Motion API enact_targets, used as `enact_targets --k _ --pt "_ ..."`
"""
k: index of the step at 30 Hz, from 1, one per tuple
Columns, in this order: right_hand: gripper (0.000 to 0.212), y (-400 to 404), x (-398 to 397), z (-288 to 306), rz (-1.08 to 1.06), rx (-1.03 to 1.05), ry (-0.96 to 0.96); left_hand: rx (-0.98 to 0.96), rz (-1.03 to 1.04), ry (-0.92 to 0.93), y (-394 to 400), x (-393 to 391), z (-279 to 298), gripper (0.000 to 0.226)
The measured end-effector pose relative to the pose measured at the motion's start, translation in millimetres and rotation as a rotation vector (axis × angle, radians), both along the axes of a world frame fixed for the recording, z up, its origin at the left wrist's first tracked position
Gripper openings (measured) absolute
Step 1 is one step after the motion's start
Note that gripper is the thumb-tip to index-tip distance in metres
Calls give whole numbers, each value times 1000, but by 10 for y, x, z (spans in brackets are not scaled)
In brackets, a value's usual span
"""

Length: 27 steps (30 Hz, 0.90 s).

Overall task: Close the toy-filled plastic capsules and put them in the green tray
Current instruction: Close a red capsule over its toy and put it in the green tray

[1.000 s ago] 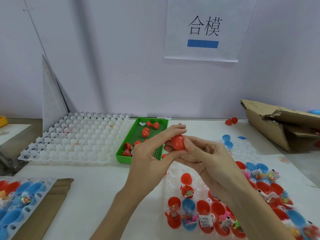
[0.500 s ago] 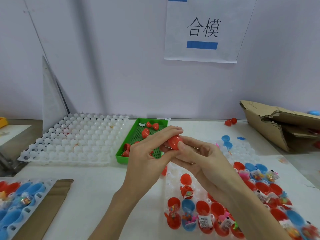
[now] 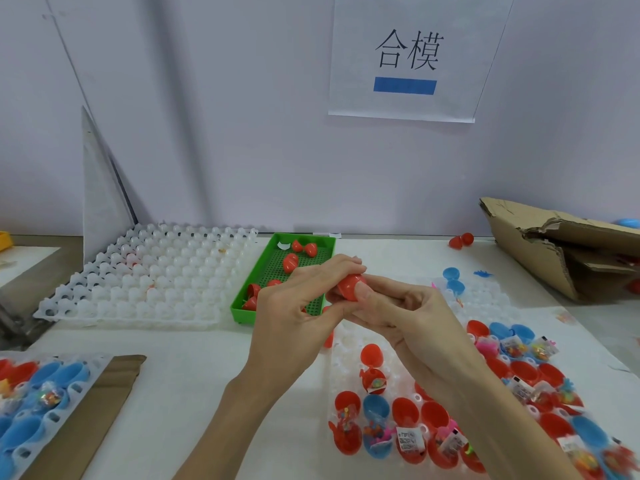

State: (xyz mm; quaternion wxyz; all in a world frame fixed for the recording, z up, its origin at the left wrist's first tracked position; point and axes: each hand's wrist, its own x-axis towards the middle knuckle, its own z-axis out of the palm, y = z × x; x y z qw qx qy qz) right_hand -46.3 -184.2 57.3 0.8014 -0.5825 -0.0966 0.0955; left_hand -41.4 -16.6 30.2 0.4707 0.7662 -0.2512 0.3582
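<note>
Both hands meet over the table's middle around one red capsule [image 3: 350,286]. My left hand [image 3: 294,306] pinches it from the left with fingers over its top, and my right hand [image 3: 408,317] presses it with the thumb from the right. Just behind and to the left lies the green tray [image 3: 249,308], which holds several closed red capsules [image 3: 290,262]. Open red and blue capsule halves with bagged toys [image 3: 408,439] sit in a white holder at the lower right, partly hidden by my right forearm.
A large white moulded tray [image 3: 149,275] lies at the left. Another holder with blue and red capsules [image 3: 31,393] rests on cardboard at the lower left. A torn cardboard box [image 3: 561,247] stands at the right, two loose red capsules [image 3: 461,240] beside it, two blue halves [image 3: 453,280] nearer.
The hands and the red capsule have drifted slightly left toward the green tray, and my right thumb now covers more of the capsule. Nothing else moved.
</note>
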Motion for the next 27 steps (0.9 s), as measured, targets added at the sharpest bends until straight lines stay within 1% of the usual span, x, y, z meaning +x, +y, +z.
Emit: enact_targets --k 3,6,8,10,13,16,19,23,27 --pt "48 7 6 -17 -34 -37 -32 24 18 -17 6 11 -19 39" --pt "45 15 19 -30 -24 -20 -43 23 25 -19 12 13 -17 39" --pt "43 8 23 -21 46 22 -27 -1 13 0 -10 10 -5 37" --pt "37 -6 22 -1 176 84 2 -52 -23 33 -48 -3 7 36" --pt "43 -8 20 19 331 216 135 -130 -96 114 -94 -24 19 37" --pt "52 6 22 -20 403 342 249 -141 -126 123 -101 -37 24 35" --pt "46 0 27 -25 411 361 252 -140 -132 118 -94 -44 42 38" --pt "40 -34 42 -16 373 310 212 -128 -138 128 -107 -58 49 44" --pt "36 -46 37 9 336 258 162 -123 -143 107 -107 -50 54 45"
